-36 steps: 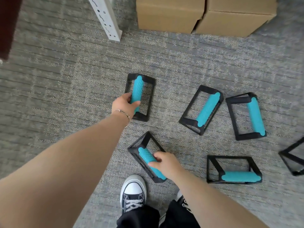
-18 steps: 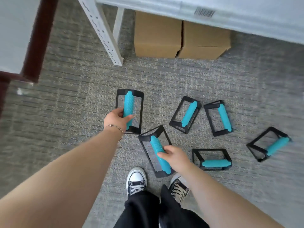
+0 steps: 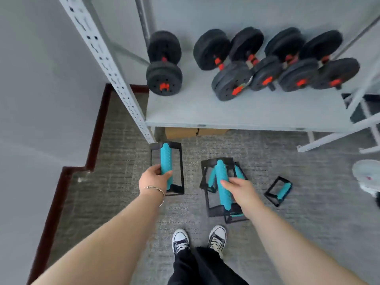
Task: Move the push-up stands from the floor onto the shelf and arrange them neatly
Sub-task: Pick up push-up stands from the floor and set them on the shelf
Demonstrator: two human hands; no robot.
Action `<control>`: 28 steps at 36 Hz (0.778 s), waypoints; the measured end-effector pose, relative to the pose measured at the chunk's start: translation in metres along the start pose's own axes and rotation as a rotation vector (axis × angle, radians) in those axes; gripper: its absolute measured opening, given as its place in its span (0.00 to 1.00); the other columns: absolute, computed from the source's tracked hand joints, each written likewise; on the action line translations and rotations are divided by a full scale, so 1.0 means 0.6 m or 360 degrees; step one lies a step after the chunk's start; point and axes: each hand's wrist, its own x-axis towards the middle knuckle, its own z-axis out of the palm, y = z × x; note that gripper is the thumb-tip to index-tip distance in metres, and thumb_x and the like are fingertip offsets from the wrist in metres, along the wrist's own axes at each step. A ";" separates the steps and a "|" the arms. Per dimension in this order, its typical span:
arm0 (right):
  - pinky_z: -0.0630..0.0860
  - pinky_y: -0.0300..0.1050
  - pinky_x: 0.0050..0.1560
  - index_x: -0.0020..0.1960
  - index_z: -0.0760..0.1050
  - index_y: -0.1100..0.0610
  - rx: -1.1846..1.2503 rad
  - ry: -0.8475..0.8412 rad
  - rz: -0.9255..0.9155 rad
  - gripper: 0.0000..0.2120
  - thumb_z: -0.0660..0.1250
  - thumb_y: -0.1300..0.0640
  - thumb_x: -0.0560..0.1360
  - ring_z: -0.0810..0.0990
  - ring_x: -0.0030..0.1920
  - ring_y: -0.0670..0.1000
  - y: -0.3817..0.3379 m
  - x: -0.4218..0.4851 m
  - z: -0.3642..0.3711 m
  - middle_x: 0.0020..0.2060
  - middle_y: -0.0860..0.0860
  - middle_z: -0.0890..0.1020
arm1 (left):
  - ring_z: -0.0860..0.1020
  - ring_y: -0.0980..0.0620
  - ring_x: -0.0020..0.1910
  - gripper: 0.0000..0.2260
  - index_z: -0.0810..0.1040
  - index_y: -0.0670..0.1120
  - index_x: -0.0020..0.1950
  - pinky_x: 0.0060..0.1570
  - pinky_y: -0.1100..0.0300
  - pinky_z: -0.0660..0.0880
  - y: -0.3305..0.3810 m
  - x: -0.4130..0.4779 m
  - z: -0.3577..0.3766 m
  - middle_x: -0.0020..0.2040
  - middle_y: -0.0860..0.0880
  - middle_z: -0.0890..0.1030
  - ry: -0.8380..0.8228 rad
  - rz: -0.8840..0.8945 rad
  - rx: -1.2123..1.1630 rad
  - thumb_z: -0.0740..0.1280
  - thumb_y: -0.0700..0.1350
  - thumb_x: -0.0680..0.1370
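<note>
My left hand (image 3: 153, 178) grips the teal handle of a black-framed push-up stand (image 3: 167, 161), held up above the carpet, just below the shelf's front edge. In my right hand (image 3: 239, 189) is a second push-up stand (image 3: 221, 177), also lifted, its teal grip pointing away from me. Behind and below it, other stands (image 3: 238, 173) lie on the floor, partly hidden. One more stand (image 3: 279, 191) lies on the carpet to the right. The grey shelf board (image 3: 236, 112) is ahead, its front strip bare.
Several black dumbbells (image 3: 164, 64) with red collars fill the back of the shelf. A perforated grey upright (image 3: 115, 77) stands at the shelf's left corner. Cardboard boxes (image 3: 195, 131) sit under the shelf. Another person's white shoe (image 3: 368, 175) is at the right edge.
Both hands have lifted their stands off the carpet. My view has risen, so the floor is farther away and the shelf top with dumbbells has come into sight.
</note>
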 end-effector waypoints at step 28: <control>0.82 0.53 0.49 0.56 0.79 0.63 0.0518 -0.0089 -0.0685 0.23 0.78 0.51 0.67 0.85 0.47 0.58 -0.489 -0.274 -0.298 0.47 0.59 0.85 | 0.81 0.51 0.35 0.18 0.82 0.45 0.58 0.31 0.62 0.77 0.480 -0.376 -0.244 0.42 0.47 0.82 0.0075 0.0442 -0.0672 0.77 0.45 0.69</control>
